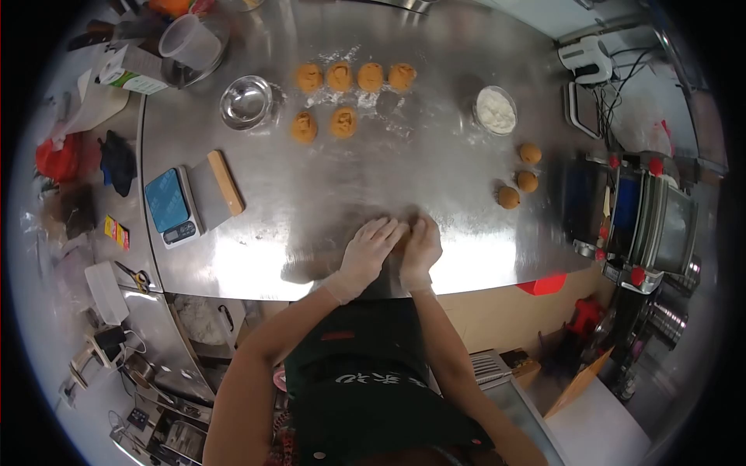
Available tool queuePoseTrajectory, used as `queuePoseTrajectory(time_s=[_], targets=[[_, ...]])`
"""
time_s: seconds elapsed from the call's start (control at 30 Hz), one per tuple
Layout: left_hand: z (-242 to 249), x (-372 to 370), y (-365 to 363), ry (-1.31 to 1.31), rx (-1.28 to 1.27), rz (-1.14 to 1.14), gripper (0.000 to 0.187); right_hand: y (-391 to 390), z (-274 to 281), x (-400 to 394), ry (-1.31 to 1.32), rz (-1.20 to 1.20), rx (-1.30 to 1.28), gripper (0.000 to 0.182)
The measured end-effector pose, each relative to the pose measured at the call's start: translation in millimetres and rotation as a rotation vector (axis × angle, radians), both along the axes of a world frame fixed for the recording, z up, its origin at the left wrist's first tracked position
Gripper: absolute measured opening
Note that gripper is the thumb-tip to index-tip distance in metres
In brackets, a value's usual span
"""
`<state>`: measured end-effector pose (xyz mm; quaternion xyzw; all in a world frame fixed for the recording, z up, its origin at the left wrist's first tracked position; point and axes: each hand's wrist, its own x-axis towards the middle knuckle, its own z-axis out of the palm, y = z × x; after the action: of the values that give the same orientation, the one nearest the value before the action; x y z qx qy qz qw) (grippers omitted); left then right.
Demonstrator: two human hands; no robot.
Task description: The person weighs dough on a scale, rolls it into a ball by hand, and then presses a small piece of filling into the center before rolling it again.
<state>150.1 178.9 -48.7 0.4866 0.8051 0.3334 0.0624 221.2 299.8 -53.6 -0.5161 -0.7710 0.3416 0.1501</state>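
Note:
Both my hands wear thin clear gloves and meet near the front edge of the steel table (311, 210). My left hand (371, 252) has its fingers bent over toward the right one. My right hand (422, 250) curves inward beside it. A bit of brown dough (402, 239) shows between them, mostly hidden by the fingers. Beyond them, several flattened brown dough pieces (339, 77) lie in two rows on floured metal. Three round brown balls (528, 182) sit at the right.
A bowl of white flour (496, 110) stands at the right back, an empty metal bowl (246, 102) at the left back. A digital scale (169, 203) and a scraper with a wooden handle (225, 183) lie left. Metal equipment (660, 221) borders the right side.

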Motion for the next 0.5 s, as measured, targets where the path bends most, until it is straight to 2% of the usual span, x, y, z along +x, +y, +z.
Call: queuePoseTrajectory(time_s=[0.03, 0.1, 0.17, 0.2, 0.3, 0.33, 0.43, 0.47, 0.5], targets=[[0.0, 9.1, -0.3, -0.107, -0.021, 0.065, 0.044, -0.1, 2.0, 7.4, 0.080, -0.095, -0.140, 0.024], [-0.5, 39.5, -0.9, -0.343, -0.060, 0.180, 0.049, -5.5, 8.4, 18.8, 0.046, -0.201, -0.290, 0.029], [-9.2, 47.6, 7.9, -0.319, 0.003, 0.234, 0.052, -10.0, 17.1, 12.5, 0.059, -0.296, -0.426, 0.030], [-10.0, 50.0, 8.7, -0.310, 0.028, 0.263, 0.054, -10.8, 20.2, 8.1, 0.178, -0.319, -0.525, 0.032], [-17.6, 42.9, 10.7, -0.335, 0.105, 0.354, 0.054, -2.6, 46.2, -3.7, 0.102, -0.194, -0.633, 0.034], [-11.8, 36.5, 11.7, -0.432, 0.105, 0.371, 0.054, 2.5, 34.2, -9.4, 0.077, -0.111, -0.450, 0.028], [2.3, 25.8, 16.3, -0.697, 0.057, 0.473, 0.050, 17.4, 13.1, -41.8, -0.004, 0.556, 0.454, 0.020], [3.5, 24.2, 19.5, -0.768, 0.008, 0.547, 0.048, 20.6, 6.6, -48.5, -0.122, 0.781, 0.476, 0.013], [4.2, 22.7, 20.9, -0.841, -0.041, 0.622, 0.045, 23.1, -0.3, -52.8, -0.107, 0.789, 0.447, 0.013]])
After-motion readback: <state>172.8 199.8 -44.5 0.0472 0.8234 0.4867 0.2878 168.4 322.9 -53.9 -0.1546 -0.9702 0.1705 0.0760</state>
